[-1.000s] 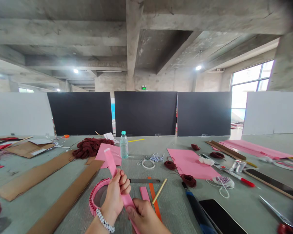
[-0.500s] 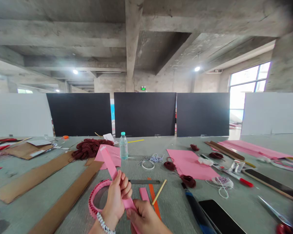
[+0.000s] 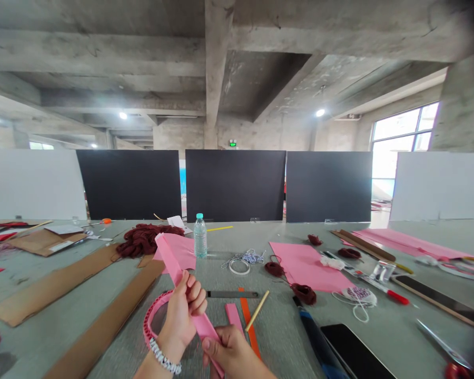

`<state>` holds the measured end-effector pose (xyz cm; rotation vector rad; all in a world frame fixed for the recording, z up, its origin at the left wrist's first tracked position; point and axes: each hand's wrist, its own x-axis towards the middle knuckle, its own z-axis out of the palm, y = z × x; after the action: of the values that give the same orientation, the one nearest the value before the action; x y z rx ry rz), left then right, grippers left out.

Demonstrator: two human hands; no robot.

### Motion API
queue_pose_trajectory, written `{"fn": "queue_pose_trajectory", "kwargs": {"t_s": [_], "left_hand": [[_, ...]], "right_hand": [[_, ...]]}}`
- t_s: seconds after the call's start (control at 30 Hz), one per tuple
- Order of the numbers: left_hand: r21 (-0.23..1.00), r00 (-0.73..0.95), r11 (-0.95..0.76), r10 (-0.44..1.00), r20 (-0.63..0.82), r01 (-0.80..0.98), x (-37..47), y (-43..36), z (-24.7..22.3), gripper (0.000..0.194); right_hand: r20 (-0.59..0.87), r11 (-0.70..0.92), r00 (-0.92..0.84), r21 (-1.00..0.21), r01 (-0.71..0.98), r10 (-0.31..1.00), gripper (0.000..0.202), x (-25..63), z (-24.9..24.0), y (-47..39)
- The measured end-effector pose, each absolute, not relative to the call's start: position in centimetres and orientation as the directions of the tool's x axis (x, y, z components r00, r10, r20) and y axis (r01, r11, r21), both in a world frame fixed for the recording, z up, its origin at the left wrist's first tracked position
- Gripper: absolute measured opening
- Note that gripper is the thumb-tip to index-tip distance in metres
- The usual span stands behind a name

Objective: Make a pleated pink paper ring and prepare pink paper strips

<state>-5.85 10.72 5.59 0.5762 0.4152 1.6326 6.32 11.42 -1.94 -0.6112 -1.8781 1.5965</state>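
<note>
A flat pink strip [image 3: 169, 258] runs slantwise through both hands, its far end raised toward the upper left. Around its middle my left hand [image 3: 185, 305] is closed, a beaded bracelet [image 3: 164, 358] on the wrist. My right hand [image 3: 231, 350] pinches the lower part of the strip between thumb and fingers. Behind the left wrist lies a pink ring with a ruffled edge [image 3: 150, 316], partly hidden. To the right of my hands are a short pink piece [image 3: 234, 316], an orange strip [image 3: 249, 326] and a thin yellowish stick [image 3: 257, 310]. A dark grey ruler-like bar [image 3: 232, 294] lies just beyond.
Long cardboard strips [image 3: 114, 316] and dark red yarn [image 3: 146, 239] lie at left. A water bottle [image 3: 200, 237] stands ahead. On the right are a pink sheet [image 3: 312, 266], a blue-black cutter-like tool [image 3: 316, 337], a phone [image 3: 355, 352] and scissors [image 3: 444, 345]. Black panels [image 3: 235, 184] border the table's back.
My left hand has shifted slightly left and up along with the strip, whose raised end has also moved left. The right hand still pinches the lower part.
</note>
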Motion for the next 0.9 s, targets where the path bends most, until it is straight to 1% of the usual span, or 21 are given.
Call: {"fn": "queue_pose_trajectory", "kwargs": {"t_s": [0.07, 0.13, 0.27, 0.33, 0.4, 0.5, 0.53, 0.57, 0.67, 0.73, 0.77, 0.83, 0.9], "left_hand": [[0.565, -0.091, -0.164, 0.984, 0.157, -0.809, -5.9, 10.8, 5.6, 0.031], [0.560, -0.099, -0.185, 0.979, 0.181, -0.808, -6.0, 11.0, 5.6, 0.031], [0.579, -0.025, -0.159, 0.972, 0.233, -0.800, -6.9, 11.0, 6.0, 0.030], [0.560, -0.038, -0.199, 0.957, 0.287, -0.804, -7.9, 11.0, 6.6, 0.026], [0.525, -0.095, -0.270, 0.937, 0.336, -0.807, -8.9, 11.0, 7.0, 0.022], [0.512, -0.125, -0.307, 0.925, 0.360, -0.802, -8.6, 10.8, 7.0, 0.021], [0.521, -0.117, -0.301, 0.927, 0.357, -0.799, -7.9, 10.7, 6.7, 0.022], [0.558, -0.076, -0.266, 0.937, 0.340, -0.786, -6.9, 10.6, 6.4, 0.024], [0.623, 0.003, -0.191, 0.955, 0.296, -0.759, -3.8, 9.8, 5.6, 0.029], [0.645, 0.042, -0.184, 0.947, 0.318, -0.742, -2.6, 9.1, 5.8, 0.027], [0.646, 0.055, -0.187, 0.941, 0.335, -0.740, -2.5, 8.6, 6.2, 0.025], [0.599, 0.022, -0.221, 0.928, 0.371, -0.770, -3.1, 7.5, 7.3, 0.024], [0.525, -0.078, -0.291, 0.918, 0.390, -0.800, -4.0, 6.2, 8.3, 0.024]], "right_hand": [[0.133, 0.174, -0.745, -0.984, -0.023, 0.654, 0.053, 6.5, -1.9, 11.4], [0.138, 0.203, -0.740, -0.979, -0.002, 0.659, 0.053, 6.6, -2.0, 11.4], [0.149, 0.225, -0.730, -0.974, 0.007, 0.667, 0.050, 7.1, -2.2, 11.5], [0.110, 0.214, -0.755, -0.976, 0.041, 0.647, 0.046, 7.6, -2.0, 11.7], [0.040, 0.200, -0.792, -0.974, 0.104, 0.610, 0.044, 8.5, -1.4, 12.1], [-0.012, 0.232, -0.829, -0.958, 0.171, 0.560, 0.039, 9.7, -0.1, 12.6], [0.002, 0.249, -0.837, -0.955, 0.161, 0.548, 0.037, 9.8, 0.3, 12.6], [0.035, 0.259, -0.842, -0.958, 0.125, 0.539, 0.037, 9.8, 0.7, 12.5], [0.195, 0.251, -0.809, -0.966, -0.060, 0.555, 0.044, 9.0, 1.5, 11.9], [0.255, 0.266, -0.776, -0.957, -0.117, 0.577, 0.047, 8.7, 1.7, 11.3], [0.257, 0.283, -0.772, -0.953, -0.104, 0.582, 0.047, 8.8, 1.8, 11.0], [0.226, 0.319, -0.795, -0.947, -0.043, 0.564, 0.046, 9.9, 2.1, 10.4], [0.174, 0.341, -0.819, -0.940, 0.028, 0.546, 0.043, 11.4, 2.5, 9.7]]}}
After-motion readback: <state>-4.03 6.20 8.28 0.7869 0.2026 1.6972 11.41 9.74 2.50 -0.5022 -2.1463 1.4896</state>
